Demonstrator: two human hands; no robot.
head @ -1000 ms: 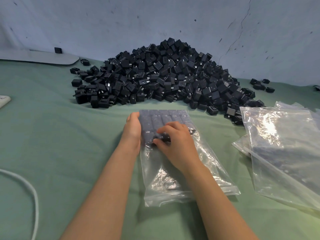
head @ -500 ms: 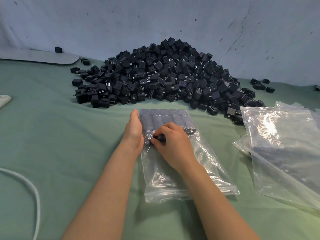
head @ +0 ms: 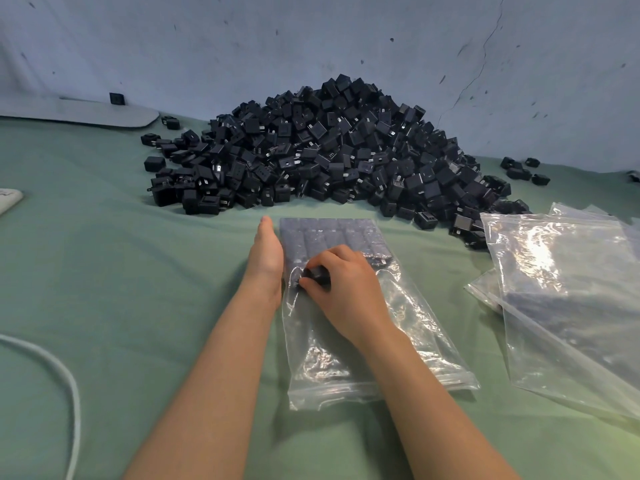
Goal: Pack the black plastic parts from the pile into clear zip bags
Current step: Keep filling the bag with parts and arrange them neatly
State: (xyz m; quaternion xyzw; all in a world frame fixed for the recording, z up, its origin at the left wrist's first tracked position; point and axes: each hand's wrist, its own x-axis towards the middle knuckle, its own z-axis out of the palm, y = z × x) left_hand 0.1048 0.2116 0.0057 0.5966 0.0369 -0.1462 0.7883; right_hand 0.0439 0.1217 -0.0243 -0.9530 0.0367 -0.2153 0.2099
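Right grip (head: 346,292) pinched a boxy black part (head: 317,274) at the crinkly clear bag (head: 419,327); left grip (head: 265,258) lay flat, straight-fingered, alongside.

Head view. I read even, moderate light with a cool blue cast on the wall (head: 242,46). The hardest glare is a white patch on the loose bags (head: 540,251) at 3 o'clock, with smaller glints on the centre bag (head: 346,372) toward 6. Shadows on the table (head: 104,271) are soft and short, and its far edge bows at 9 and 3. The pile (head: 329,150) crushes to near black. The black part (head: 317,273) pinched in the right hand (head: 349,296) sits shaded, its outline vague.
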